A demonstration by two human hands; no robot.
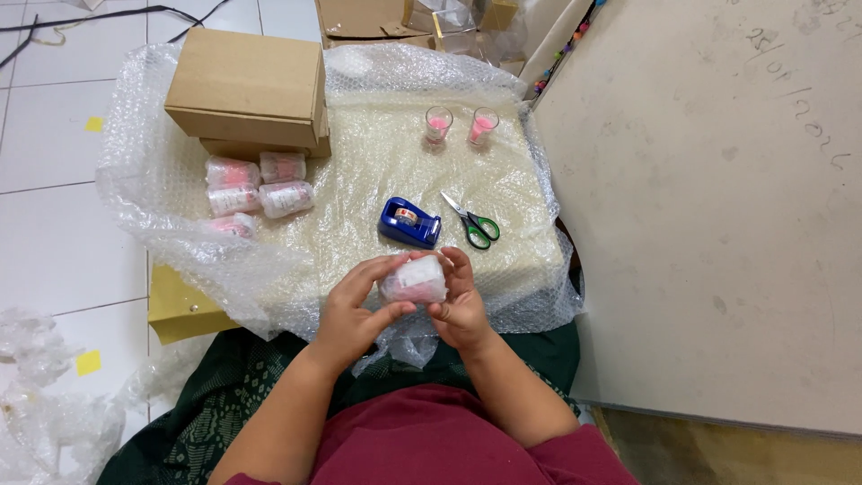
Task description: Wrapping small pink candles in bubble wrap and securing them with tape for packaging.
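Observation:
Both hands hold one small bundle wrapped in bubble wrap (414, 280), pink inside, just above my lap. My left hand (356, 305) grips its left side with thumb underneath. My right hand (460, 305) holds its right side, fingers curled over the top. Just beyond the bundle a blue tape dispenser (409, 223) lies on the bubble wrap sheet (377, 171), with green-handled scissors (476, 224) to its right.
Several wrapped bundles (256, 193) lie at the left near stacked cardboard boxes (247, 90). Two small glasses with pink contents (460, 126) stand at the back. A large grey board (718, 198) leans on the right. Loose plastic wrap (45, 395) lies on the tiled floor.

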